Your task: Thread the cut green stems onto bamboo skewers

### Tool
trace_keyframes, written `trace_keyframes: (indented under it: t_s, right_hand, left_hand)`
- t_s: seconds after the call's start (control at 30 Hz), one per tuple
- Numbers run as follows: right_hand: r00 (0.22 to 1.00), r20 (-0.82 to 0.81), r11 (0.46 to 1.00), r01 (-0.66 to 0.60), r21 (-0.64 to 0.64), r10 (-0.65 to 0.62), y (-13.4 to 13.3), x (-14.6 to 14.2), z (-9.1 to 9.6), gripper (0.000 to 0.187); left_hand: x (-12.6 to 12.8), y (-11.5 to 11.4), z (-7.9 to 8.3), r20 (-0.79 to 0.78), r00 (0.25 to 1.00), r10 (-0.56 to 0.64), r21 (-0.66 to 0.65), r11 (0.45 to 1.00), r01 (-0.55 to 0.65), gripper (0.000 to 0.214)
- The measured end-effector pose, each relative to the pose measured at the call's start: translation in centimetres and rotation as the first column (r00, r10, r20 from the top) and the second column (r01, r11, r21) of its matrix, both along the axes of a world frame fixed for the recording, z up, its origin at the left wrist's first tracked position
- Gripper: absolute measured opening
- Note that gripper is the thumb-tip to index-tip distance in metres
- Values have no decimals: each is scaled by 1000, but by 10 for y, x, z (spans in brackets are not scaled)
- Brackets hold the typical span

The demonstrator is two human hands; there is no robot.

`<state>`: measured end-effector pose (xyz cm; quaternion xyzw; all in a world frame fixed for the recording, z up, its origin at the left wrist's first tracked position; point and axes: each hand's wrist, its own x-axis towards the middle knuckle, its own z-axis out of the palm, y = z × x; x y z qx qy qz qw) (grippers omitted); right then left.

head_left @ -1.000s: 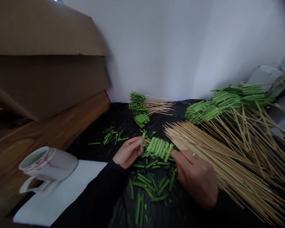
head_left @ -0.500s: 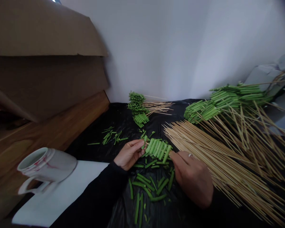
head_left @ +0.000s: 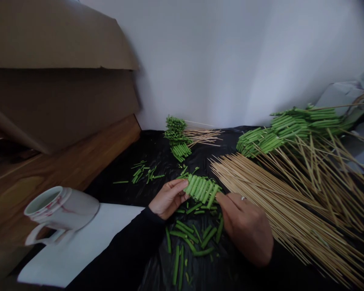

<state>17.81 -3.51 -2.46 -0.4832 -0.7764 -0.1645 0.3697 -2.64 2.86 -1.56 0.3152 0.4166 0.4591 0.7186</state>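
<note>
My right hand [head_left: 245, 226], with a ring on one finger, is closed around the end of a bamboo skewer, most of which its fingers hide. Cut green bean pieces [head_left: 202, 189] sit side by side on that skewer like a small ladder. At the row's left end, the thumb and fingers of my left hand [head_left: 167, 198] pinch the outermost bean piece, pressed up to the others. Loose bean pieces [head_left: 186, 232] lie scattered on the black plastic sheet [head_left: 160, 266] below both hands.
Bare bamboo skewers [head_left: 279, 202] lie in a wide heap at right. Behind them are piled skewered beans [head_left: 291, 129]; a smaller stack [head_left: 177, 135] stands near the wall. A mug [head_left: 63, 208] rests on white paper [head_left: 87, 246] at left, near a cardboard box [head_left: 63, 105].
My left hand's bean piece, apart from the row at the skewer's tip before, now sits against the other pieces. My right hand keeps its hold, almost unmoved.
</note>
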Motion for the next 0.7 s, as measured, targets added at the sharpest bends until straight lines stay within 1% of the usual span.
trace_keyframes:
  t_s: [0.2,0.3,0.4,0.47,0.53,0.6,0.63,0.67,0.7]
  right_hand:
    - [1000,-7,1000,-12,-9,12,1,2,0,28]
    - [1000,-2,1000,-11,-4,11,2,4,0,29]
    - [1000,-4,1000,-10,-4,10,2,6,1,29]
    - [1000,-12,1000,-13,-14,13,2,7,1,27]
    - [1000,-19,1000,-21,-16,21,3,8,2,27]
    - [1000,-20,1000,-25,-11,24,3,9,3,26]
    - [1000,-20,1000,-24,-8,24,3,9,3,26]
    - [999,-22,1000,-24,-4,24,3,9,3,26]
    - [999,-23,1000,-23,-3,23,3,9,3,26]
  left_hand:
    - [-1,0,0,30,999,24,-17,1000,-23,26]
    - [-2,0,-1,39,999,26,-21,999,-25,30]
    - [-3,1,0,26,1000,10,-19,1000,-9,36]
    - [-6,4,3,-13,1000,-18,-1,1000,18,38]
    - [-14,10,8,-103,994,-25,43,999,30,38]
    - [-31,19,15,-262,965,28,144,990,11,38]
    - [-42,24,17,-362,928,86,220,975,-5,38]
    - [-55,30,20,-476,864,164,299,954,-17,37]
    - [-70,35,21,-584,773,247,371,928,-17,37]
